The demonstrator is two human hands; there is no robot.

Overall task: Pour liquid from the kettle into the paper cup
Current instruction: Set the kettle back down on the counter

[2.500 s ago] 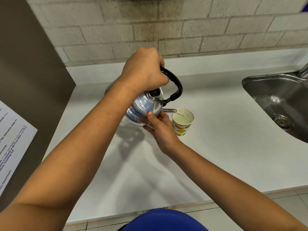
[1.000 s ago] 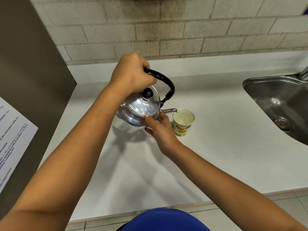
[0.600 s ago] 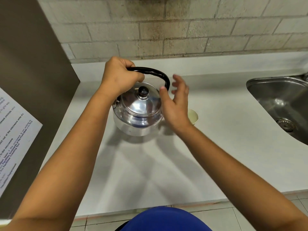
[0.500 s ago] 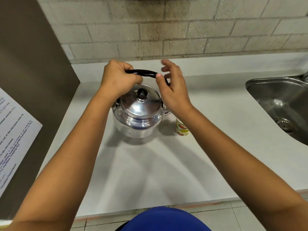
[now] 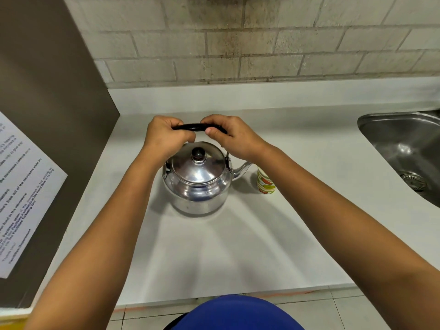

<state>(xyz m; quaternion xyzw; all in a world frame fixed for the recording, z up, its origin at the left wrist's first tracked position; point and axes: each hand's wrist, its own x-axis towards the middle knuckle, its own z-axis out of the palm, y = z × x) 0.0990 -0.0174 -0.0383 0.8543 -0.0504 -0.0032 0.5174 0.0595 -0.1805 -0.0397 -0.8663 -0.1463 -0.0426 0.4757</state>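
Bright overhead light; soft shadows on counter [image 5: 238, 246]; wide-angle bowing at edges; sharp focus.

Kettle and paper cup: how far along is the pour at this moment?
Done, apparently: the kettle stands upright on the counter, spout toward the paper cup, nothing flowing. The cup's fill is hidden by the right forearm. In hand: both hands, left and right, grip the black handle. Left: likely just letting go.

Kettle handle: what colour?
Black. The handle arches over the shiny silver kettle, gripped by both hands; shows best in the head view.
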